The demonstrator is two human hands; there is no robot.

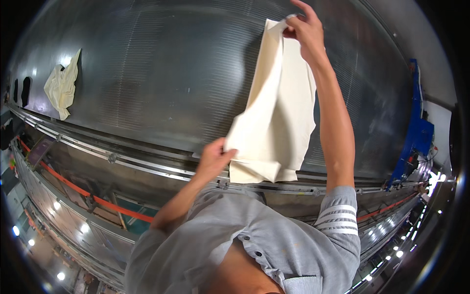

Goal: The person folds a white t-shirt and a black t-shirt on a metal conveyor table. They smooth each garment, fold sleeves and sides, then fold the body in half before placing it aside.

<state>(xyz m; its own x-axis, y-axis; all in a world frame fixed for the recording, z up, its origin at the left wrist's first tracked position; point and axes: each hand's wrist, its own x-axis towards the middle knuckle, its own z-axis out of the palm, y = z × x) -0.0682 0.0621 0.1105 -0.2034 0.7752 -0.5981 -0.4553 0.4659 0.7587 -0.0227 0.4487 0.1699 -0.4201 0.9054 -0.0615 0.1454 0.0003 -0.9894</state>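
Possibly, the cream fabric (pixel 298 108), spread over the grey ribbed table (pixel 166 78), could skew or crease if my hands pull unevenly, since its upper layer bows loosely; its near end, by the metal rail (pixel 147 169), might also catch. My right hand (pixel 306 35) pinches the far end, thumb and fingers drawn together (one finger extends free); my left hand (pixel 214 159) narrowly grips the left edge.

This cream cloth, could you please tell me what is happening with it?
A person's right hand grips the cream cloth at its far end, while the left hand holds its near left edge. The cloth is partly raised in a loose fold over the dark table. Another pale cloth lies rumpled farther left.
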